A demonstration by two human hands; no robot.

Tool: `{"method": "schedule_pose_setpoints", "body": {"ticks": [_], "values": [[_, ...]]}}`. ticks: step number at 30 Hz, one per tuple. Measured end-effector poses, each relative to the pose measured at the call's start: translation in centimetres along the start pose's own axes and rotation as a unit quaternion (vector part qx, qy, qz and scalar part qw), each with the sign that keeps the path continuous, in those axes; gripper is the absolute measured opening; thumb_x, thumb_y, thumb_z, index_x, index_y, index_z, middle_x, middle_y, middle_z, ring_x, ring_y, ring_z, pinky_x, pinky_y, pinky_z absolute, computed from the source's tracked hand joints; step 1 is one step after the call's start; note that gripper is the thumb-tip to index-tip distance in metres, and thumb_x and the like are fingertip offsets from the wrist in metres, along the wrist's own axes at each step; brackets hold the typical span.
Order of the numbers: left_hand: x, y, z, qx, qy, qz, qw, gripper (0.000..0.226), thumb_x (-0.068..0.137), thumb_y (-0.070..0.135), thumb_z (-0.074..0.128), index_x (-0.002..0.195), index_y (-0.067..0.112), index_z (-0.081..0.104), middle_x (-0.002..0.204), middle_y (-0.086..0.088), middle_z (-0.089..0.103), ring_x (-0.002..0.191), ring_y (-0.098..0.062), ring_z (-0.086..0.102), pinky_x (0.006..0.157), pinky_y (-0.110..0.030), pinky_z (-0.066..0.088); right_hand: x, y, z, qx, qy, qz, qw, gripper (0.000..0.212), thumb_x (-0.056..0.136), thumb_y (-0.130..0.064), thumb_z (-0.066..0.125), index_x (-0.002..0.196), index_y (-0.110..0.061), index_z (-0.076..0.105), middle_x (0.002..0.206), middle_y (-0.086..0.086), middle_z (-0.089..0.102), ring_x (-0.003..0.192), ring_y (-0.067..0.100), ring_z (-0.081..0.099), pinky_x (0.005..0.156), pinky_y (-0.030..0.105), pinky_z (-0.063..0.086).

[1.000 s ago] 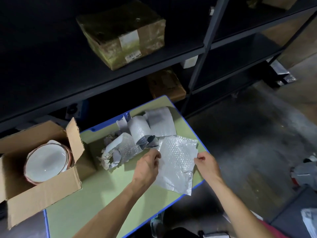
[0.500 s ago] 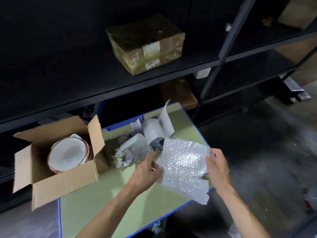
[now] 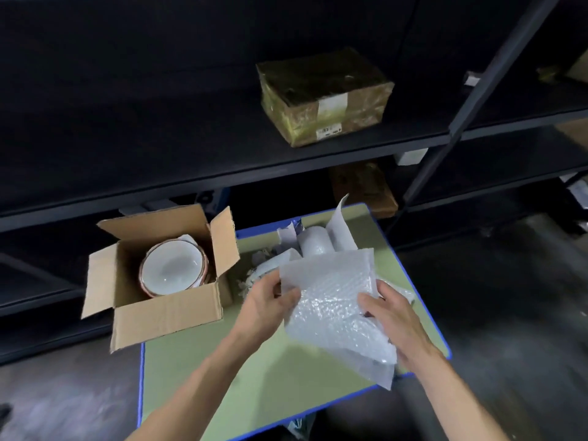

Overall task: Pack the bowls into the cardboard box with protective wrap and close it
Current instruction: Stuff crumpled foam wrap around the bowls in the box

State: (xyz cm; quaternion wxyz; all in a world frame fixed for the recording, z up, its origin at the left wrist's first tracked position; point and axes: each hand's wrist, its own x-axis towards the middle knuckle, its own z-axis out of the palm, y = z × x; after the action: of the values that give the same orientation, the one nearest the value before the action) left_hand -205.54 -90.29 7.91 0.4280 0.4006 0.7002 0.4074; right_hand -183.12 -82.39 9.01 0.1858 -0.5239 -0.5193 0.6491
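Observation:
An open cardboard box (image 3: 165, 310) stands at the left edge of the green table (image 3: 254, 370), flaps up. Inside it lie stacked white bowls (image 3: 171, 268) with a reddish rim. I hold a sheet of bubble wrap (image 3: 334, 297) above the table's right half. My left hand (image 3: 270, 300) pinches its left edge, thumb on top. My right hand (image 3: 391, 316) grips its right side with curled fingers.
A roll of wrap (image 3: 315, 241) and crumpled wrap pieces (image 3: 264, 268) lie at the table's far side. Dark shelving behind carries a taped brown parcel (image 3: 324, 97); another parcel (image 3: 362, 189) sits one shelf lower. Grey floor lies on the right.
Both hands have lifted the bubble wrap sheet off the table and brought it closer together, folding it. The view has shifted, so the box appears further right.

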Motion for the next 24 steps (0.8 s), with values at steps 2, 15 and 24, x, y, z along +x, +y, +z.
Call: {"method": "schedule_pose_setpoints", "body": {"ticks": [2,15,24], "values": [[-0.3,0.2,-1.5,-0.001,0.019,0.007,1.000,0.015,0.092,0.010,0.063,0.094,0.024,0.067,0.071,0.020,0.066,0.063,0.003,0.057,0.059,-0.013,0.043,0.5,-0.4,1.2,-0.044,-0.019,-0.003,0.999,0.033,0.090,-0.028,0.069,0.105,-0.001,0.056,0.093,0.021,0.061,0.082,0.032,0.059,0.070,0.024,0.047],[-2.8,-3.2,-14.3,0.128,0.220,-0.033,0.966,0.011,0.095,0.026,0.061,0.102,0.033,0.063,0.089,0.013,0.068,0.081,-0.004,0.064,0.074,-0.023,0.052,3.3,-8.8,11.7,-0.200,-0.025,-0.112,0.973,0.017,0.094,-0.019,0.059,0.077,-0.019,0.062,0.060,-0.002,0.053,0.056,0.014,0.045,0.058,0.030,0.036],[-1.0,-7.4,-16.7,0.188,0.161,-0.010,0.969,0.017,0.096,0.036,0.059,0.110,0.029,0.065,0.097,0.016,0.065,0.088,-0.002,0.059,0.079,-0.025,0.048,2.6,-15.3,20.9,-0.497,0.029,-0.214,0.840,0.028,0.087,0.000,0.039,0.083,-0.020,0.060,0.062,0.001,0.054,0.053,0.019,0.043,0.043,0.029,0.027]]}}
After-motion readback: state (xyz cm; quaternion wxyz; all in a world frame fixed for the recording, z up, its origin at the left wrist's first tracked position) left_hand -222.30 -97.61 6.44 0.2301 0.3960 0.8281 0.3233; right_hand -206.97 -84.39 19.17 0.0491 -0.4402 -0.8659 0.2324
